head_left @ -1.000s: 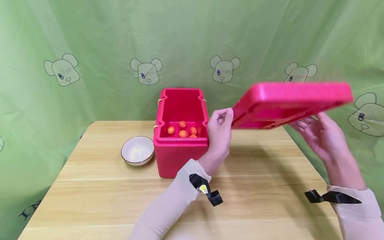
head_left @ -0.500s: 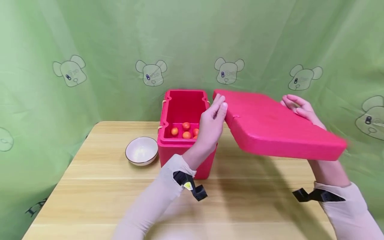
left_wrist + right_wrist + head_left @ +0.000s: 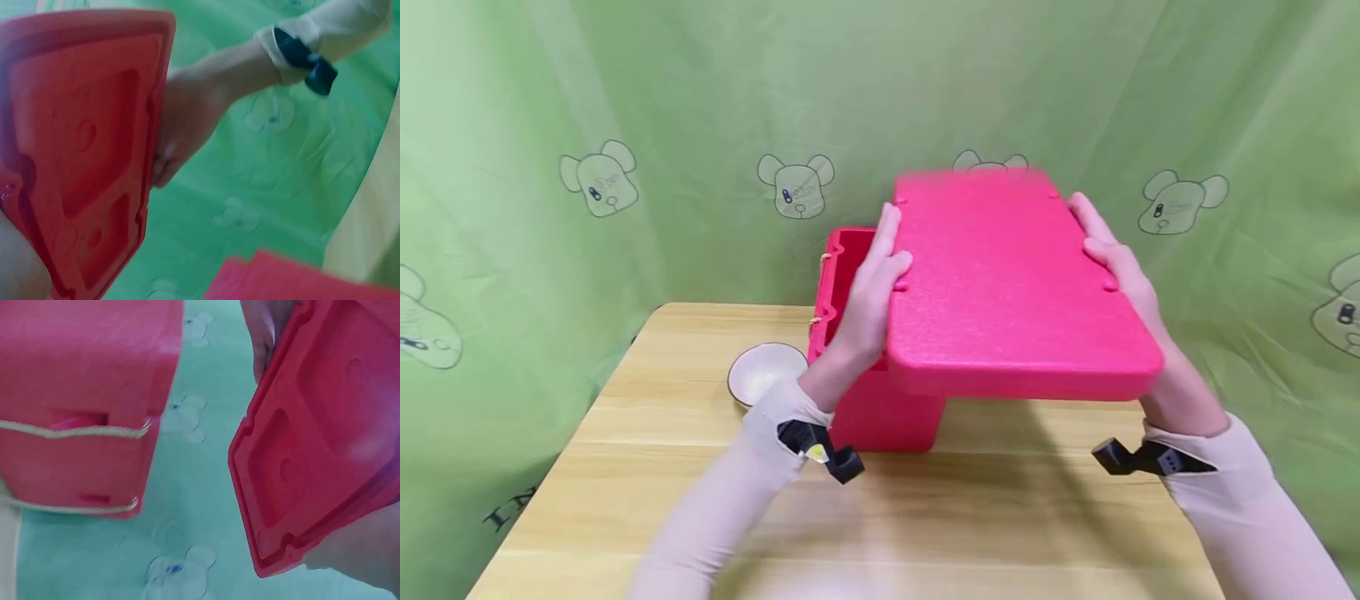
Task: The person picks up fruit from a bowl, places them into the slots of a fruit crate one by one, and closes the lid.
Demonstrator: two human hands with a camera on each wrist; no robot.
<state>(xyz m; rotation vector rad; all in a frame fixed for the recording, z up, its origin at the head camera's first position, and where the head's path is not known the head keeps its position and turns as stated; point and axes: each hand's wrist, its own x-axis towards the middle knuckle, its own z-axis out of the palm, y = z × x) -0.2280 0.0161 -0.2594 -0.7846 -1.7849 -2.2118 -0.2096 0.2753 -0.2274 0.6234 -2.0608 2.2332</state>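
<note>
A red foam box lid (image 3: 1015, 275) hangs in the air, held between both hands and tilted with its smooth top toward the head camera. My left hand (image 3: 868, 292) grips its left long side, thumb on the upper edge. On the opposite side, my right hand (image 3: 1116, 258) grips the lid's right edge. Recessed panels mark the underside of the lid (image 3: 350, 425) in the right wrist view. Below and to the left stands the matching red box (image 3: 880, 412), its top uncovered at the left; lid and left hand hide much of its inside.
A white bowl with a dark rim (image 3: 763, 367) sits left of the box, partly behind my left forearm. Pale rope (image 3: 94, 432) runs along the box's side. The wooden table (image 3: 1000, 500) ends at a green curtain (image 3: 700, 100) with bear-head prints.
The lid has swung from underside showing to top showing and moved left, now overlapping the box in view. Both hands moved left with it. The orange fruits inside the box are now hidden.
</note>
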